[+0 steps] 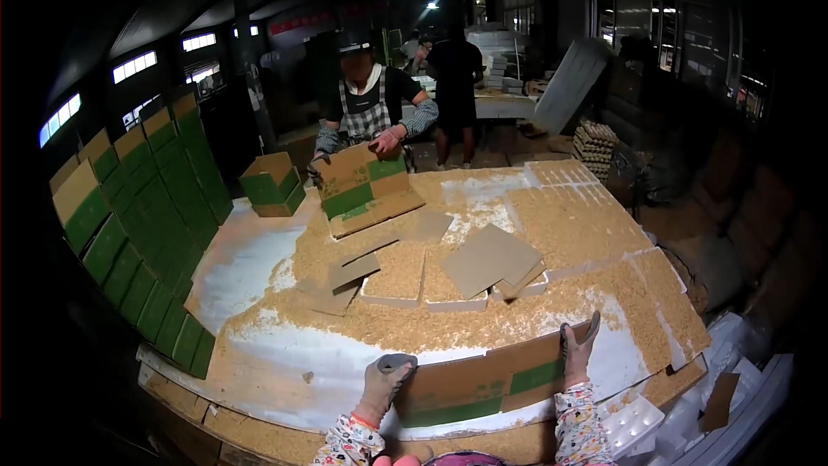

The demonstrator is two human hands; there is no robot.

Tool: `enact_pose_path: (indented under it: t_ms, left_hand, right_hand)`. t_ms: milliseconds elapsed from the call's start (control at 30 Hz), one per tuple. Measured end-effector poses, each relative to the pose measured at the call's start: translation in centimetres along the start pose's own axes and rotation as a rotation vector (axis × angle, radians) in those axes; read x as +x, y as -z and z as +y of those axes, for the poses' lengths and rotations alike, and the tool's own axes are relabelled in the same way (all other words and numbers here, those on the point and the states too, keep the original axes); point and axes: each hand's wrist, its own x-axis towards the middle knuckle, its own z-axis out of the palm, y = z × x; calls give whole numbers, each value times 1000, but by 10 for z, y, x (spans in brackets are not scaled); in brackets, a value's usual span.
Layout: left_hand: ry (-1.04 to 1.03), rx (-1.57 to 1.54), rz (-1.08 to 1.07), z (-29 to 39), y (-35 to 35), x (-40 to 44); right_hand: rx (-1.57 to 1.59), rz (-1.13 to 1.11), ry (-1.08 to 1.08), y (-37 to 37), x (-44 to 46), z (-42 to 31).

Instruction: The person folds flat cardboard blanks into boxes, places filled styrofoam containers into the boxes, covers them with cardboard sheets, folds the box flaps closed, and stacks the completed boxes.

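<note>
A flat brown cardboard box with a green band (470,386) stands on its long edge at the near side of the table. My left hand (385,384), in a grey-fingered glove, is closed on its left end. At the opposite end my right hand (580,349) holds the upper right corner, its thumb and fingers around the board. Sawdust-like filling and white foam trays (457,302) lie just beyond the cardboard. Loose grey-brown cardboard sheets (490,259) rest on top of those trays. The undersides of both hands' grips are partly hidden.
Across the table (319,371), a co-worker (366,103) holds an open green-and-brown box (362,185). A small box (272,185) stands beside it. Stacked green boxes (147,198) line the left edge. White foam pieces (634,427) lie at the lower right. Another person (455,78) stands behind.
</note>
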Motion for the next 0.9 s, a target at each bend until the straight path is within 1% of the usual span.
enact_pose_path:
  t_ms: [33, 100, 133, 167, 233, 300, 333, 367, 400, 433, 467, 500, 533, 567, 600, 633, 700, 733, 767, 800, 833, 867, 900]
  left_hand:
    - [-34, -19, -54, 7, -6, 4]
    - [-201, 204, -42, 21, -7, 20]
    - [-209, 133, -9, 20, -1, 37]
    - [-82, 64, -26, 10, 16, 62]
    - [-645, 1409, -131, 0, 55, 91]
    - [-137, 764, 0, 47, 21, 67]
    - [-57, 805, -108, 64, -4, 45]
    - [-279, 878, -237, 68, -26, 22]
    - [-351, 1014, -231, 60, -46, 5]
    - [-376, 1204, -288, 62, -63, -6]
    - [-287, 1402, -352, 53, -72, -2]
    - [-190, 1469, -509, 46, -76, 6]
    - [-91, 1533, -671, 38, -75, 15]
    - [9, 1585, -836, 26, -71, 23]
    - [123, 1556, -926, 20, -68, 29]
    - [247, 1444, -1064, 15, -67, 33]
    - [-93, 1148, -1396, 1, -48, 7]
    - [-54, 1265, -1154, 14, -47, -17]
    - [-31, 1358, -895, 28, -50, -30]
    - [-190, 1511, -407, 22, -49, -18]
    - [-305, 1622, 68, 5, -36, -11]
    - [102, 1061, -139, -30, -18, 16]
    - [16, 974, -20, -29, -27, 13]
  right_hand:
    - [148, 2, -70, 1, 4, -7]
    - [458, 4, -230, 3, 4, -29]
    - [395, -16, -202, 6, 2, -32]
    - [425, -60, -198, 7, -4, -33]
    - [252, -274, -145, 5, -20, -55]
    - [147, -410, -231, 13, -11, -34]
    - [221, -461, -275, 6, 2, -29]
    - [281, -516, -340, 4, 3, -20]
    - [377, -521, -346, -4, 4, -15]
    - [325, -545, -275, -17, 4, -5]
    - [137, -576, -101, -33, 0, 8]
    - [-116, -576, 163, -54, -10, 21]
    - [-252, -564, 324, -70, -27, 32]
    - [-228, -621, 229, -78, -36, 26]
    - [-207, -670, 132, -85, -46, 20]
    - [-272, -719, -33, -87, -38, 12]
    - [-1017, -783, 27, -72, -30, -4]
    - [-986, -781, 2, -64, -19, 14]
    - [-977, -844, 138, -57, -9, 35]
    - [-880, -1191, -7, -60, 20, -16]
    - [-735, -1542, -209, -58, 34, -70]
    - [-950, -1672, -182, -60, 64, -60]
    - [-691, -1696, -347, -62, 80, -81]
